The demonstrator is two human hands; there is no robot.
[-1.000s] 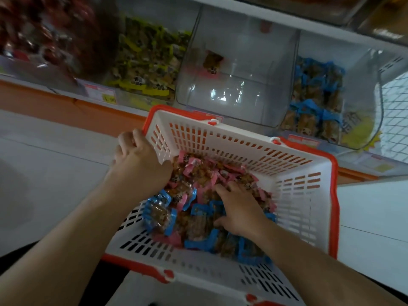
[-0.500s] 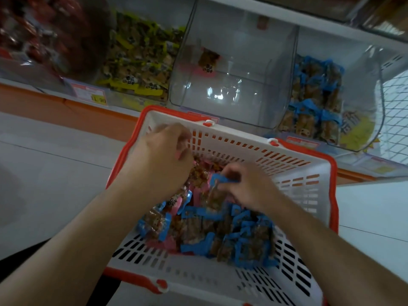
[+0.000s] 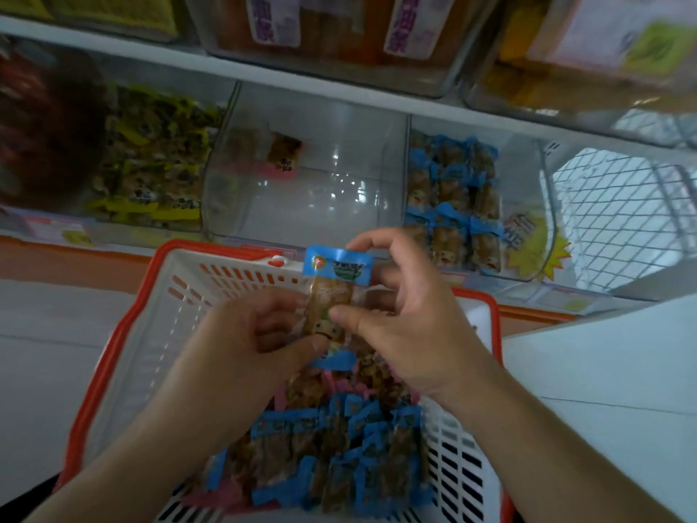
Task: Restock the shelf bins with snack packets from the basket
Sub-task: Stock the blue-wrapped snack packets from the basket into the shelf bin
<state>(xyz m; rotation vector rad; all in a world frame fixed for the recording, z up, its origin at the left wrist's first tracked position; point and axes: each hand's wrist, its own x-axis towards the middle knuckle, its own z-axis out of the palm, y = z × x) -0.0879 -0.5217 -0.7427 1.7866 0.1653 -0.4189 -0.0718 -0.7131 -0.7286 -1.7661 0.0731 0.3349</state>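
Well, labels: I cannot read the print on the held packet's [image 3: 332, 296] blue header; purple signs on the tubs above the basket [image 3: 124, 356] are too blurred for me.
Axis: I see the packet upright over the basket's far rim, long axis pointing toward the shelf, header farthest from me.
Left hand [image 3: 245, 337]: pinches the packet's lower end.
Right hand [image 3: 399, 315]: thumb and fingers curl round its middle.
Stock: blue and pink packets [image 3: 339, 447] heaped in the basket.
Shelf beyond the basket: nearly bare clear bin [image 3: 301, 175], with a blue-packet bin [image 3: 452, 198] right of it.
Room: pale floor under the basket.
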